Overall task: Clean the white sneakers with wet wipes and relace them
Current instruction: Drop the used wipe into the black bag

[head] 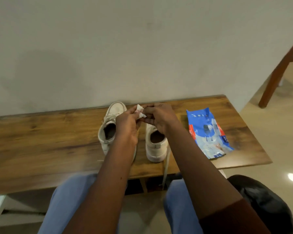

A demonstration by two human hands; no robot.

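Step in hand, as judged: readying a wipe (140, 112) for cleaning. The left hand (127, 123) and right hand (160, 119) both pinch it, with the left sneaker (112, 122) and right sneaker (156, 147) standing just below them. The next move probably calls for spreading the wipe and pressing it onto an upper. The wooden table (41, 141) meets a plain wall (125, 48), and the pack (208, 132) lies right of the right hand.
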